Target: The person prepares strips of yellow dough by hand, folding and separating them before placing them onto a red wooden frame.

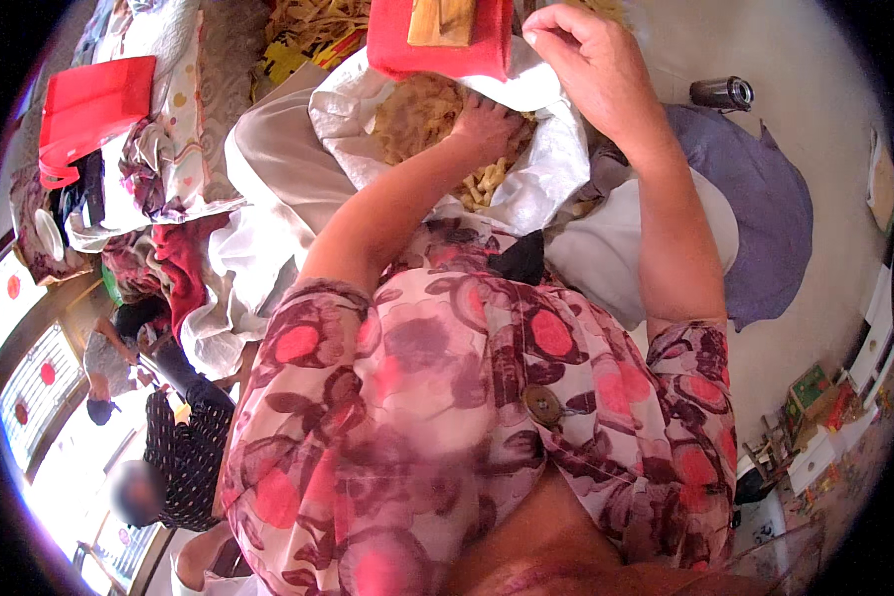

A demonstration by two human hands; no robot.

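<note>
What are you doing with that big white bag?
A person in a flowered blouse has the left hand down inside a white sack, resting on pale, chip-like pieces. The right hand pinches the sack's upper edge and holds it open. A red container sits just above the sack. A small metal can lies on the floor to the right.

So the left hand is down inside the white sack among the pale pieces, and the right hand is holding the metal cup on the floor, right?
Not quite. The left hand is indeed down in the white sack among the pale pieces, but the right hand grips the sack's rim, not the metal cup. The cup lies apart on the floor, untouched, as the head view shows.
</note>
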